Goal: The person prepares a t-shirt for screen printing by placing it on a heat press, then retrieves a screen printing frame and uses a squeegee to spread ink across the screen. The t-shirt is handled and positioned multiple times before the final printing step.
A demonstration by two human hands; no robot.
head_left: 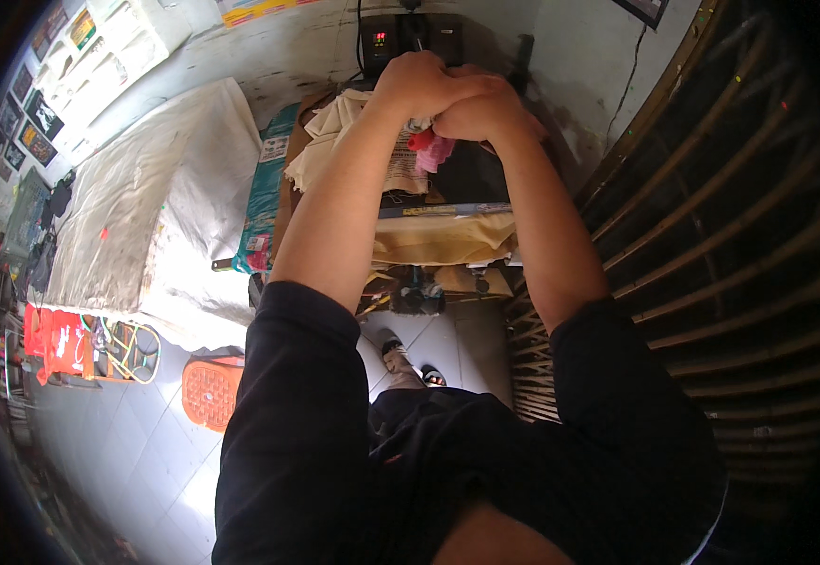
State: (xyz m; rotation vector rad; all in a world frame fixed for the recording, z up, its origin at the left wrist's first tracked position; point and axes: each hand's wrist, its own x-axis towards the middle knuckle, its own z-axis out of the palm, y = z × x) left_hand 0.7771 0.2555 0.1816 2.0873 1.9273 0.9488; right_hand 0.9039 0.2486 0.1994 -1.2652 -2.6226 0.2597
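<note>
Both my arms reach forward to a cluttered worktop, where my hands meet. My left hand (417, 83) is closed, its fingers curled toward the right one. Against it my right hand (481, 111) is closed too; whatever they grip is hidden behind them. Just beyond stands a black machine (446, 36) with a red lit display. Cream cloth (336, 121) lies bunched left of my hands. Below them are a pink and red cloth (436, 153) and a printed cloth (404, 174) with a frayed edge.
A large surface draped in pale sheeting (137, 198) stands at left, an orange plastic stool (210, 391) below it. Yellow cloth (443, 240) hangs under the worktop's front edge. Wooden slats (711, 245) run along the right. A teal packet (268, 202) lies beside the worktop.
</note>
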